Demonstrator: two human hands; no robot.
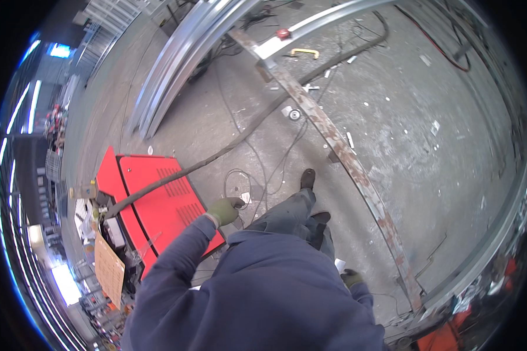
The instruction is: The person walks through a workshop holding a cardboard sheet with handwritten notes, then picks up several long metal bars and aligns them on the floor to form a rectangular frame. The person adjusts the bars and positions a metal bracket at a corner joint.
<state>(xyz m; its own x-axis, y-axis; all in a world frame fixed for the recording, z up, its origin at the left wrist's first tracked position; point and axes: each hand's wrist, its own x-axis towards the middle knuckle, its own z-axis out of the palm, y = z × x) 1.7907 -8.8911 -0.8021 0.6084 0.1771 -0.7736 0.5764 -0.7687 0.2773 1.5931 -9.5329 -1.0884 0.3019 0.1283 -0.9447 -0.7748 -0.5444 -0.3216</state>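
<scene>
Probably heavy and stiff, the red cabinet (158, 213) stands at my left, best held by its edges, though I cannot tell how closed my left hand (223, 211) or right hand (351, 278) is, or what either holds.

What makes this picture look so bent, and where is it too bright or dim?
In the head view, the fisheye lens makes the rusty beam look bowed and leaves dark corners; in that head view, the strip lights at left are washed out, the metal rails gleam, and the right hand looks darker than the left hand.
</scene>
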